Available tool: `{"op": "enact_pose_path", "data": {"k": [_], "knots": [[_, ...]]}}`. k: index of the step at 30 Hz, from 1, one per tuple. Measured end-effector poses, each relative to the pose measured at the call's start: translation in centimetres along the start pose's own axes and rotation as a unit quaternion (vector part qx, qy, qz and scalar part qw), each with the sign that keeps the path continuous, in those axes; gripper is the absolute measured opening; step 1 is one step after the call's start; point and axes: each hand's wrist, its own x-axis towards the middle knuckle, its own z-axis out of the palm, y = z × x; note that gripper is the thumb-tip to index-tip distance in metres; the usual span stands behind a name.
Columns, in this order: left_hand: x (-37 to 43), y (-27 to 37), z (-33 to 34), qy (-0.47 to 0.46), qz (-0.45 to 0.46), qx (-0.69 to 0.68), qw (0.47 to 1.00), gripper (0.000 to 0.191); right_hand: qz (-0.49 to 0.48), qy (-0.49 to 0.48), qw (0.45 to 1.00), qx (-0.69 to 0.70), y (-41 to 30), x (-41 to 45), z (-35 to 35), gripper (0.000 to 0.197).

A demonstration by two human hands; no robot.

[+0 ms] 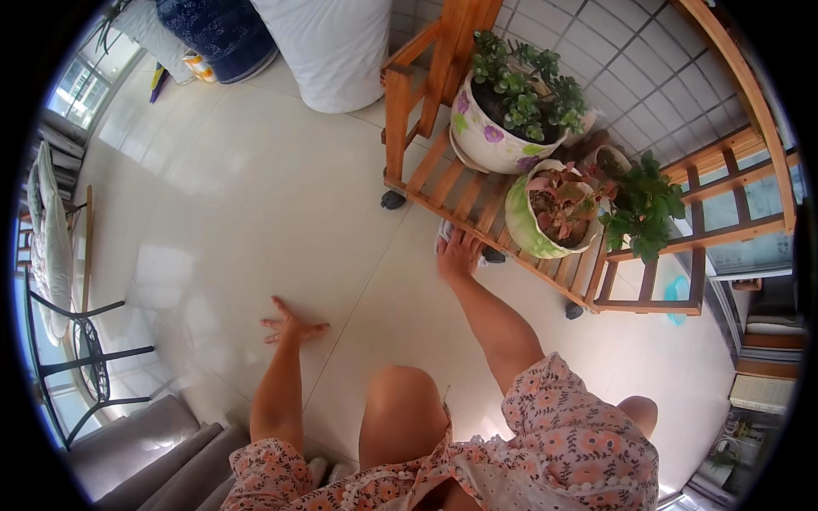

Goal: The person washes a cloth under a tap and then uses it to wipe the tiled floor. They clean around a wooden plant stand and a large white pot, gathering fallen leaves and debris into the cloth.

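My left hand rests on the pale floor tiles with its fingers spread and nothing in it. At the lower edge of a wooden slatted plant stand, my right hand presses on a white cloth, partly beneath the rack and beside a black caster. On the slats above stand a white flowered pot with a jade-like plant and a green-and-white pot with reddish leaves. The far part of the cloth is hidden under the stand.
A white covered bundle and a dark blue patterned container stand at the top. A black metal frame is at the left, grey curtains at lower left. Another caster supports the stand's corner; a turquoise basin lies behind its right end.
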Motion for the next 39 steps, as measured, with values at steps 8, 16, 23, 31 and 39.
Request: {"op": "enact_pose_path", "data": {"k": [8, 16, 23, 31, 39], "knots": [[3.2, -0.8, 1.7, 0.037, -0.027, -0.060, 0.997, 0.134, 0.231, -0.196, 0.940, 0.155, 0.2, 6.8, 2.8, 0.045], [2.2, -1.3, 1.5, 0.061, -0.014, -0.079, 0.995, 0.130, 0.152, -0.055, 0.980, 0.113, 0.8, 11.1, 3.7, 0.043], [3.3, -2.2, 2.3, 0.075, 0.006, -0.066, 0.995, 0.135, 0.092, -0.027, 0.988, 0.123, 1.2, 12.6, 5.0, 0.042], [2.9, -1.6, 1.8, 0.044, 0.000, -0.080, 0.996, 0.134, -0.040, 0.040, 0.997, 0.043, 0.8, 11.0, 6.2, 0.041], [1.6, -1.2, 1.6, 0.050, -0.031, -0.042, 0.997, 0.131, -0.020, -0.136, 0.988, 0.073, -2.6, 2.3, -0.3, 0.048]]}}
